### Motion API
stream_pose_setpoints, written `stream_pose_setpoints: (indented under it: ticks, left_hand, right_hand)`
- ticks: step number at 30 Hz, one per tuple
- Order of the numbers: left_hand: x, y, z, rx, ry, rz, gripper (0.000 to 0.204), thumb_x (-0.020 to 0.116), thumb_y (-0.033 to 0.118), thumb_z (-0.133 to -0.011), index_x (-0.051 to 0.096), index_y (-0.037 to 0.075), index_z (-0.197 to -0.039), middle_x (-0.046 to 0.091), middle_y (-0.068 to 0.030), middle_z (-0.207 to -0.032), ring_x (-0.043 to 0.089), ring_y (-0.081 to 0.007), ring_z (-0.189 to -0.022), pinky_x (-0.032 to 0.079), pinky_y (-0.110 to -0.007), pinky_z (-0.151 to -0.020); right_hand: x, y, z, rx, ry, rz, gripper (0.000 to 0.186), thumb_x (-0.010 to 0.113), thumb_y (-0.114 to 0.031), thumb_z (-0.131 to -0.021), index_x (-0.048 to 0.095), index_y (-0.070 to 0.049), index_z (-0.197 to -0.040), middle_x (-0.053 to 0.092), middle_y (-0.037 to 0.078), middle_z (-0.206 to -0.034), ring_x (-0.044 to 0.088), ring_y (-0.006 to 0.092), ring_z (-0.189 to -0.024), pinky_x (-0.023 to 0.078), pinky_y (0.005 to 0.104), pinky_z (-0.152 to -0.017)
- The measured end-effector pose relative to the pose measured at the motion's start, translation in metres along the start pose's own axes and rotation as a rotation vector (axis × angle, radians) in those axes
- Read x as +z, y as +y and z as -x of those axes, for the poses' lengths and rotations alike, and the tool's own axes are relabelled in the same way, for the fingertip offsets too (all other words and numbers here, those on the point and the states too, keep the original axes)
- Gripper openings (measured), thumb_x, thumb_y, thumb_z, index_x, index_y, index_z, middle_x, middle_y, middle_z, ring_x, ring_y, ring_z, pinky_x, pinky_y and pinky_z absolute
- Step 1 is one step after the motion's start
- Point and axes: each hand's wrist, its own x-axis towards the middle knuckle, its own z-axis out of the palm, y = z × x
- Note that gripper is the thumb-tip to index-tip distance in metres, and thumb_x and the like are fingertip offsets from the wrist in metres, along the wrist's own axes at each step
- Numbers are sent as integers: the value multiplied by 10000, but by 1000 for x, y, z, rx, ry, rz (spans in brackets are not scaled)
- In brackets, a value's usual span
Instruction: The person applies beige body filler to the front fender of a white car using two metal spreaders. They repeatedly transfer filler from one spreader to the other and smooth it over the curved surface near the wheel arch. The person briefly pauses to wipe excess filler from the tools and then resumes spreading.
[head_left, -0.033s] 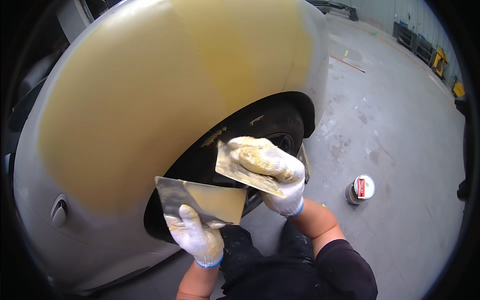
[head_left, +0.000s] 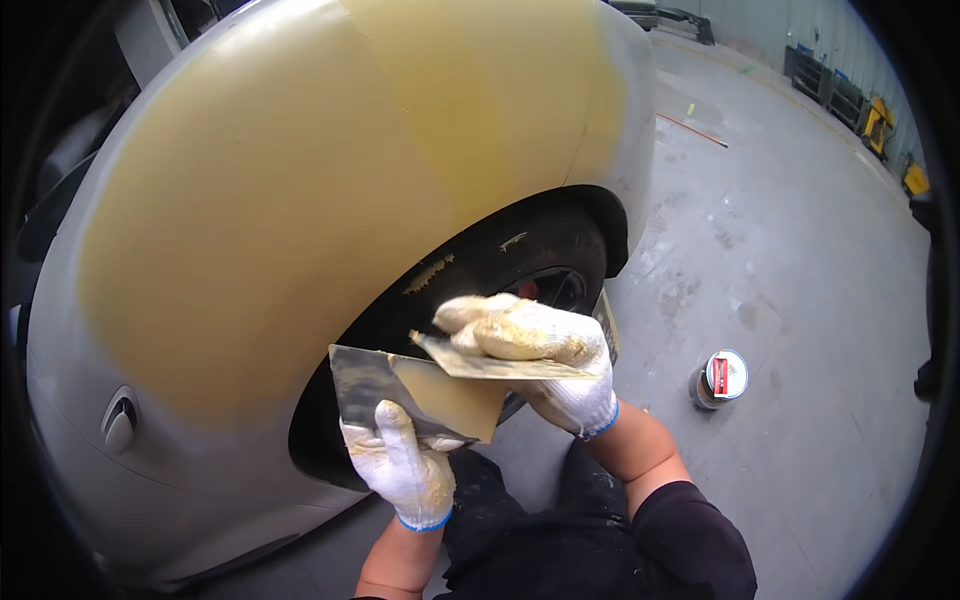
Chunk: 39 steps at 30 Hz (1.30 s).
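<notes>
My left hand point(head_left: 405, 465), in a putty-stained white glove, grips a flat rectangular plate point(head_left: 440, 405), dark grey with a beige layer of putty. My right hand point(head_left: 525, 350), gloved alike, is closed on a thin putty spreader point(head_left: 478, 370), held nearly flat just over the plate's upper right part. Both are in front of the wheel arch and black tyre point(head_left: 460, 260), which has flakes of pale material on it. Above and left, the silver car body panel point(head_left: 260, 170) carries broad yellow-beige patches.
A round can point(head_left: 720, 390) with a red item on its lid stands on the grey floor point(head_left: 780, 470) to my right. A thin orange rod point(head_left: 690, 130) lies farther back. Dark and yellow equipment point(head_left: 878, 125) lines the corrugated wall at top right. A side repeater point(head_left: 120, 420) sits on the panel.
My right hand and spreader have moved down and flattened out toward the plate. My left hand and plate have shifted slightly right and up.
</notes>
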Motion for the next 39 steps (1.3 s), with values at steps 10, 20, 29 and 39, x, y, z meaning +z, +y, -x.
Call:
stream_pose_setpoints:
  ticks: [10, 20, 29, 39]
  left_hand:
    - [-34, 40, -12, 70, -40, 172, 525, 539, 288, -1153, 350, 57, -1585, 681, -171, -1062, 672, -214, -900, 587, -353, -832]
    - [-60, 27, -15, 151, 68, 193, 590, 622, 325, -1107, 371, -2, -1530, 703, -178, -1026, 699, -230, -797, 598, -340, -729]
    - [-79, 39, -11, 65, 112, 151, 455, 529, 384, -1154, 523, -17, -1370, 697, -137, -1012, 658, -145, -866, 556, -280, -821]
    - [-115, 39, -7, 115, 162, -245, 422, 423, 316, -1188, 515, -16, -1432, 568, -132, -1186, 579, -195, -1039, 487, -325, -1026]
  right_hand:
    - [-5, -91, -95, -403, 77, 711, 323, 595, 135, -976, 711, 37, -1260, 778, 119, -1108, 759, 184, -1008, 597, 308, -910]
    - [148, -121, -318, -685, -349, 1461, 160, 710, -82, -994, 857, -86, -1058, 820, 117, -906, 738, 212, -790, 578, 364, -794]
    - [159, -120, -264, -603, -613, 1415, 250, 642, 1, -950, 841, -61, -1088, 805, 137, -906, 742, 199, -759, 594, 335, -698]
    - [89, 10, -105, -1133, -297, 1526, 365, 726, -182, -781, 820, -175, -1133, 789, 16, -1113, 755, 272, -1080, 621, 421, -912]
